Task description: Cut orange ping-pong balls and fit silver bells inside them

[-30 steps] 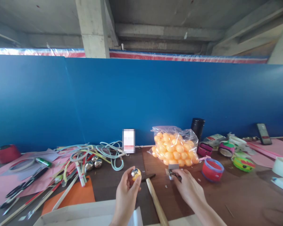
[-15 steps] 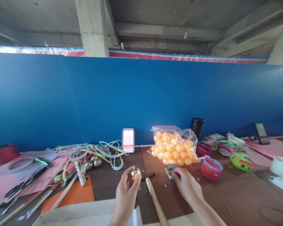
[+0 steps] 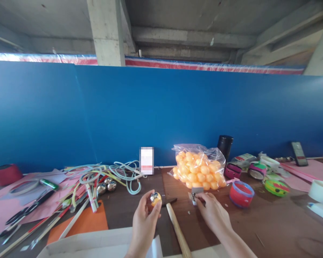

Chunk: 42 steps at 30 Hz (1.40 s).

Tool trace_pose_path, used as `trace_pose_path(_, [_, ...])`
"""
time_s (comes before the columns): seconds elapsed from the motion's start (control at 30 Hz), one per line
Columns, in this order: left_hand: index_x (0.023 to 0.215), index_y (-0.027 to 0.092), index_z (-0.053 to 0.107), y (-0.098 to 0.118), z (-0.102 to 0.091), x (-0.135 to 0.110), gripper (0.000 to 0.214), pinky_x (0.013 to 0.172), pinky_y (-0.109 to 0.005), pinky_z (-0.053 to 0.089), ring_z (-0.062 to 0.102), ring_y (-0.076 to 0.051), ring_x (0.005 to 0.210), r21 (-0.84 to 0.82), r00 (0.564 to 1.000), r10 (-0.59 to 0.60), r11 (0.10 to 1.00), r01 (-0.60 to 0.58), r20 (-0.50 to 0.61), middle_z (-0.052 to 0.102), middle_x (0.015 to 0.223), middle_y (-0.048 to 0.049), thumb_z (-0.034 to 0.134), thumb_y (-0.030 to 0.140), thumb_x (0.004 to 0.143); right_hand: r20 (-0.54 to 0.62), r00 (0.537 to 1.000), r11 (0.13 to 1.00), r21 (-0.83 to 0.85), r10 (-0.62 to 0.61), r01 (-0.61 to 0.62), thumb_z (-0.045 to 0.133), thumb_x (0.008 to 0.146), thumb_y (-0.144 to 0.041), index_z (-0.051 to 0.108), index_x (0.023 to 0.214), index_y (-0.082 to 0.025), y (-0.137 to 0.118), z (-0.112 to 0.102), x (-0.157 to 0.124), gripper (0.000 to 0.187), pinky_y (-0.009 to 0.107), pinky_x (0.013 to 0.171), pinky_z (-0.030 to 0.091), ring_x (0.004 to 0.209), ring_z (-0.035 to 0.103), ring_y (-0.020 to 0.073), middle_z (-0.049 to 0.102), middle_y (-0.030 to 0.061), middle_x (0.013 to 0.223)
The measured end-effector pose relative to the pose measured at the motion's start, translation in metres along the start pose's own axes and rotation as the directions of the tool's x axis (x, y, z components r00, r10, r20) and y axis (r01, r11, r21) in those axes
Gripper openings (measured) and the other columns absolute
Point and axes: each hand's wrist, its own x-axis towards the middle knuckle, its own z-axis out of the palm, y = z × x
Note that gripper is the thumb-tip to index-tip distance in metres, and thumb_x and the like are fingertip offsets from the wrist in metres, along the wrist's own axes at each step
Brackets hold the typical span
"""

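My left hand [image 3: 145,220] is closed around a small ball [image 3: 155,199], part orange and part shiny silver, held above the table between thumb and fingers. To its right, my right hand [image 3: 211,209] has its fingertips pinched together at a small open box [image 3: 197,191] with a grey flap. Small dark metallic bits show at those fingertips, too tiny to name. Just behind the box lies a clear plastic bag [image 3: 199,168] full of orange balls. A wooden-handled hammer [image 3: 179,229] lies between my hands, its dark head partly behind the left one.
Silver balls [image 3: 107,185], a looped pale-blue cord [image 3: 126,175] and scissors [image 3: 18,215] lie to the left. A white tray [image 3: 97,242] sits in front. Rightward are a red tape roll [image 3: 241,193], a green-yellow round case [image 3: 276,187] and a black cylinder [image 3: 225,147].
The fingertips of my right hand have shifted slightly left over the small box. My left hand holds the ball in nearly the same place.
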Motion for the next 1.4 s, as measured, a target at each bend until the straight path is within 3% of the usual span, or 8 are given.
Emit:
trace_pose_path(0.6, [0.108, 0.016, 0.060, 0.001, 0.000, 0.000, 0.060, 0.056, -0.027, 0.054, 0.065, -0.018, 0.070, -0.020, 1.000, -0.012, 1.000, 0.012, -0.013, 0.069, 0.087, -0.0068, 0.075, 0.046, 0.058, -0.075, 0.997, 0.993, 0.117, 0.019, -0.010, 0.045, 0.086, -0.035, 0.064, 0.082, -0.027, -0.001, 0.000, 0.002, 0.021, 0.025, 0.061, 0.039, 0.082, 0.064, 0.0191, 0.064, 0.0003, 0.095])
trace_pose_path(0.9, [0.112, 0.015, 0.057, -0.001, 0.000, 0.001, 0.058, 0.057, -0.025, 0.053, 0.064, -0.017, 0.070, 0.022, 1.000, -0.003, 1.000, 0.003, 0.009, 0.068, 0.088, -0.0074, 0.072, 0.045, 0.064, -0.120, 0.992, 0.951, 0.309, 0.023, 0.015, 0.048, 0.082, -0.038, 0.064, 0.082, -0.025, 0.003, 0.003, 0.005, 0.021, 0.029, 0.071, 0.045, 0.082, 0.063, 0.0215, 0.067, 0.0029, 0.093])
trace_pose_path(1.0, [0.109, 0.015, 0.059, -0.001, 0.000, 0.001, 0.059, 0.056, -0.025, 0.053, 0.064, -0.017, 0.067, 0.004, 1.000, -0.004, 1.000, 0.004, -0.009, 0.069, 0.083, -0.0061, 0.074, 0.046, 0.060, -0.108, 0.994, 0.904, 0.426, 0.033, 0.017, 0.049, 0.081, -0.040, 0.064, 0.081, -0.023, 0.006, 0.005, 0.008, 0.023, 0.029, 0.068, 0.048, 0.073, 0.065, 0.0206, 0.070, 0.0033, 0.085])
trace_pose_path(1.17, [0.110, 0.016, 0.058, -0.002, 0.000, 0.001, 0.058, 0.056, -0.025, 0.054, 0.065, -0.017, 0.069, -0.001, 1.000, 0.000, 1.000, 0.000, 0.003, 0.069, 0.086, -0.0070, 0.073, 0.045, 0.062, 0.002, 0.997, 0.758, 0.650, 0.076, -0.059, 0.048, 0.081, -0.045, 0.062, 0.082, -0.021, 0.002, 0.009, 0.008, 0.027, 0.024, 0.041, 0.046, 0.052, 0.063, 0.0187, 0.068, 0.0010, 0.064])
trace_pose_path(1.4, [0.113, 0.016, 0.056, -0.003, -0.001, 0.002, 0.057, 0.057, -0.025, 0.053, 0.063, -0.017, 0.071, 0.039, 1.000, 0.000, 0.999, 0.000, 0.001, 0.067, 0.089, -0.0072, 0.071, 0.045, 0.065, 0.124, 0.989, 0.502, 0.852, 0.077, -0.146, 0.060, 0.075, -0.038, 0.063, 0.083, -0.016, -0.011, 0.010, 0.001, 0.023, 0.020, 0.041, 0.046, 0.057, 0.059, 0.0138, 0.068, 0.0039, 0.078])
